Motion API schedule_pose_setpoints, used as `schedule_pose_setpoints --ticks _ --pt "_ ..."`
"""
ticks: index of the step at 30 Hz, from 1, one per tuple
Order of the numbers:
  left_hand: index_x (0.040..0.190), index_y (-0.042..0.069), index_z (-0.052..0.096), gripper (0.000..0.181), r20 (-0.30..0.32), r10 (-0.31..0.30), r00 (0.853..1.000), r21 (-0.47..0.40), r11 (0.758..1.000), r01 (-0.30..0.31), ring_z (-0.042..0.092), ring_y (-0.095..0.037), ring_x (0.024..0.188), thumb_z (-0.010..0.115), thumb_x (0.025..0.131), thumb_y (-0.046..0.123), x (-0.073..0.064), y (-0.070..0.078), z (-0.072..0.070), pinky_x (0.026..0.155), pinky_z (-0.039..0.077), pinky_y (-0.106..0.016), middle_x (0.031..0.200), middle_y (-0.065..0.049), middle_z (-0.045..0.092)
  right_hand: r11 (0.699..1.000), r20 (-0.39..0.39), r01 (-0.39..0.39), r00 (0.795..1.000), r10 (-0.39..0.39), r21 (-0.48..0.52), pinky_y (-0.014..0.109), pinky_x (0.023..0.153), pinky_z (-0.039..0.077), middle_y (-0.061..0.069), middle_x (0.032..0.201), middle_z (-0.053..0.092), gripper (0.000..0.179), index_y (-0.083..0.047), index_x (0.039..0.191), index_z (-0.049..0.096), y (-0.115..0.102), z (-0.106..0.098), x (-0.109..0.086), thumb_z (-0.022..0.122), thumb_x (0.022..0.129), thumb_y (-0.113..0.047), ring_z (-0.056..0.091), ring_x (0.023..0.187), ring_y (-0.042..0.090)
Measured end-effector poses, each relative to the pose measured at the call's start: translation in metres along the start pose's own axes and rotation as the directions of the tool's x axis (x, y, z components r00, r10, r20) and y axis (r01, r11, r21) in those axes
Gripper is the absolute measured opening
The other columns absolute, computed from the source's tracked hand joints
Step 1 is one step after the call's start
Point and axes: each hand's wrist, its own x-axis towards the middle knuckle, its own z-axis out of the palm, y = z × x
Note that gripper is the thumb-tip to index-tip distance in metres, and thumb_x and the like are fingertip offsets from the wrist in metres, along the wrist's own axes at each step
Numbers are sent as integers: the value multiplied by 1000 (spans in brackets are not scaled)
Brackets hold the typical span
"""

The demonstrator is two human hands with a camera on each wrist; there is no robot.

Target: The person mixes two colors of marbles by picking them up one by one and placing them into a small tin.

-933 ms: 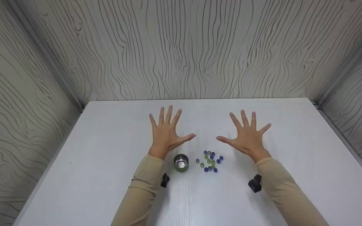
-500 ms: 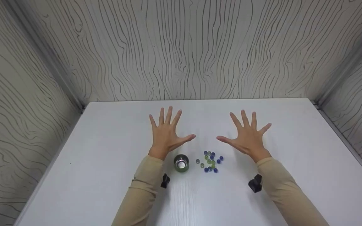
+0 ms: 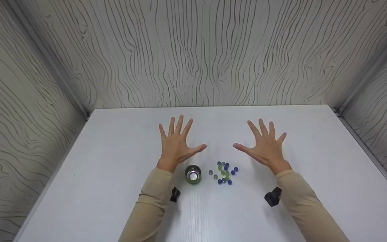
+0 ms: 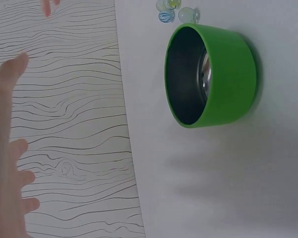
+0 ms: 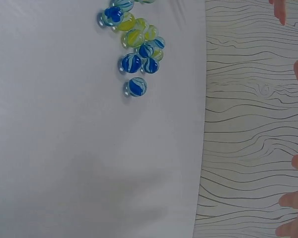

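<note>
My left hand (image 3: 174,146) hovers over the table with its fingers spread, holding nothing. Just below and right of its wrist in the head view stands a green bowl (image 4: 231,77), upright, with a dark inner wall and a shiny bottom. To the right of that bowl lie several glass marbles (image 3: 223,173) in a loose cluster, with blue or yellow-green swirls. A blue marble (image 5: 137,87) sits at the cluster's edge in the right wrist view. My right hand (image 3: 266,148), also spread and holding nothing, is held above the table to the right of the marbles.
Everything stands on a white table (image 3: 113,201). A wood-grain patterned panel (image 3: 193,53) rises behind its far edge, with similar panels at left and right. Black wrist mounts (image 3: 272,197) hang under the beige sleeves (image 3: 301,198).
Both hands have shifted very slightly, and the right hand's fingers are a little less spread. The bowl and marbles have stayed in place.
</note>
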Motion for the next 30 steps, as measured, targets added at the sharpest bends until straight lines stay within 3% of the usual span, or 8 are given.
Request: schedule_pose_setpoints --ticks 8,15,19,25,30 --pt "151 25 32 91 9 -4 1000 -77 997 4 29 -32 148 50 78 77 -5 -9 0 121 17 -67 158 -7 36 996 1 -1 1000 0 90 74 112 25 24 155 33 89 -11 148 37 3 6 -5 54 83 -68 27 143 49" --pt "147 18 40 82 6 5 1000 -205 979 -4 42 -31 141 55 83 68 -11 -11 2 121 28 -57 149 -10 47 986 19 -16 1000 13 166 67 112 32 23 148 44 81 -7 142 45 7 14 -11 54 86 -63 38 137 45" --pt "146 17 42 76 34 17 999 -291 957 -6 46 -32 138 57 86 61 -15 -10 4 119 36 -52 148 -11 49 981 57 -35 998 25 193 65 112 35 23 146 46 78 -5 140 47 8 15 -14 53 88 -62 41 135 45" --pt "146 18 42 67 126 57 990 -407 913 0 47 -31 138 57 91 53 -24 -9 7 116 41 -49 148 -11 48 971 112 -44 994 18 237 60 113 38 24 145 47 73 -2 137 49 9 19 -19 53 90 -58 44 134 44" --pt "142 17 47 60 151 84 985 -461 887 -5 48 -30 137 58 92 48 -30 -8 9 116 41 -47 146 -11 51 965 121 -41 993 10 258 56 103 47 23 136 55 68 -1 132 54 8 25 -22 55 91 -55 55 120 40"
